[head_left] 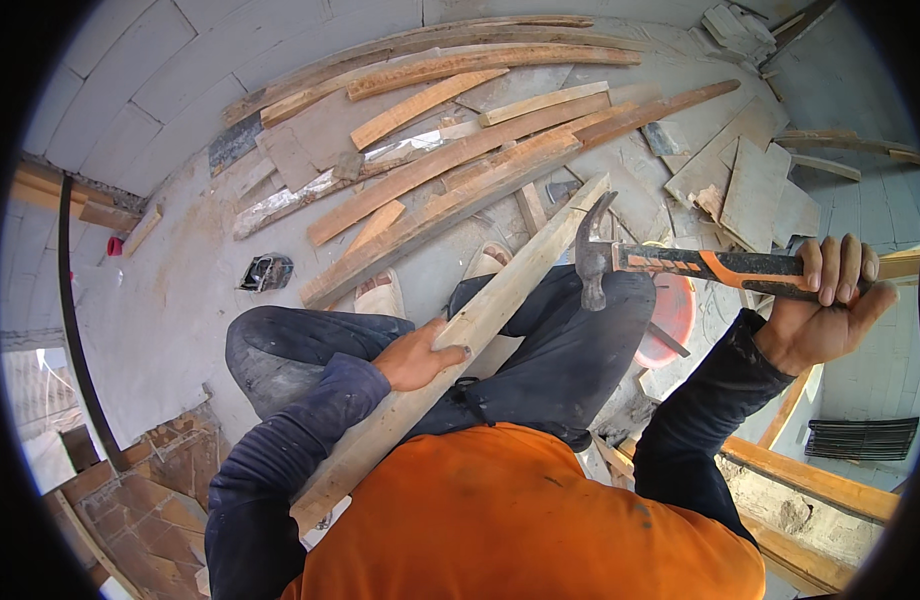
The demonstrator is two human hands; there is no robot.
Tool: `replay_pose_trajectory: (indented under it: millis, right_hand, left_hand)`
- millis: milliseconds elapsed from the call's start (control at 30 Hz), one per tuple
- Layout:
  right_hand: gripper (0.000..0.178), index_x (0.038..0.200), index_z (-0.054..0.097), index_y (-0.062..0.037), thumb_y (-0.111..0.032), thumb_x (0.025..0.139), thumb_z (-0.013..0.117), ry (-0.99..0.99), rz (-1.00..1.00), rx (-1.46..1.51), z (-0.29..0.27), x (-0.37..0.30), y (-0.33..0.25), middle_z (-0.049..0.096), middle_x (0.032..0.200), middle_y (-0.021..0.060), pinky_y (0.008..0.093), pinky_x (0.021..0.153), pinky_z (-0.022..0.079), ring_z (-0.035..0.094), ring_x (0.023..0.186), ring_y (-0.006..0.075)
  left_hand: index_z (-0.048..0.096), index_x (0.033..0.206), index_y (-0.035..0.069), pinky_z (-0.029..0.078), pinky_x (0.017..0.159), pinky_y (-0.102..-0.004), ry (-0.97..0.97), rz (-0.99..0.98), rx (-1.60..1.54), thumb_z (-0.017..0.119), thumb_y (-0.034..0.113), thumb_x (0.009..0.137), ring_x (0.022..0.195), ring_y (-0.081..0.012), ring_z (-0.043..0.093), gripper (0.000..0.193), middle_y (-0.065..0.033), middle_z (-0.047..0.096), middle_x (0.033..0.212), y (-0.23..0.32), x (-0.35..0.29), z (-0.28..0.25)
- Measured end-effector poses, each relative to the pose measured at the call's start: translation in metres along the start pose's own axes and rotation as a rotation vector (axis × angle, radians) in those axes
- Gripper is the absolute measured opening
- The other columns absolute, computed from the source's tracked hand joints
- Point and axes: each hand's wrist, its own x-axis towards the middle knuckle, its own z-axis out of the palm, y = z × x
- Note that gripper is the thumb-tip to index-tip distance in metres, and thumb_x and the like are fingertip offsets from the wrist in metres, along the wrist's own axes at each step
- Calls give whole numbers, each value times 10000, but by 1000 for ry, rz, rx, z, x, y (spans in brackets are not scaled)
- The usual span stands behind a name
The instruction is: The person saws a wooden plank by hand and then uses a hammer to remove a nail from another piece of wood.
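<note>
A long pale wooden board [520, 272] lies slantwise across my lap, its far end up between my knees. My left hand [420, 357] is closed over the board's edge near the middle, thumb on the upper face. My right hand [830, 295] is raised at the right, fingers wrapped round the orange and black handle of a claw hammer [680, 262]. The hammer's steel head hangs just right of the board's far end, claw up and striking face down; I cannot tell how close it is to the wood.
Several timber planks [450, 205] lie across the floor ahead. Broken flat slabs [750, 195] are piled at the right. Beside my right knee stands a red round tub [668, 320]. A small dark box [267, 272] sits left of my feet. Block walls [130, 80] rise behind.
</note>
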Motion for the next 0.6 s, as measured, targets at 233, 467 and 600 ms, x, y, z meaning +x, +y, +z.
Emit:
replay_pose_trajectory:
  millis: [233,467,600]
  right_hand:
    - [351,984,508,-62,-391,1049,610,-108,228,291,6,12,23,442,703,4,304,604,418,433,567,121]
    - [305,972,475,-83,-349,1061,596,-137,276,395,26,18,51,428,709,7,307,587,410,438,564,127]
    - [287,973,454,-90,-325,1064,592,-149,327,453,42,22,72,423,713,3,302,582,413,432,559,120]
  left_hand:
    - [432,1507,-31,452,1094,-415,168,145,287,606,383,1010,1307,-384,577,670,-275,593,1391,20,-8,-25]
    - [560,1432,36,518,987,-370,236,669,10,599,189,1025,1163,-322,658,437,-197,665,1320,93,-33,-87]
    - [656,1272,33,529,918,-392,341,678,105,616,193,1010,1056,-316,686,310,-170,714,1182,81,-42,-95]
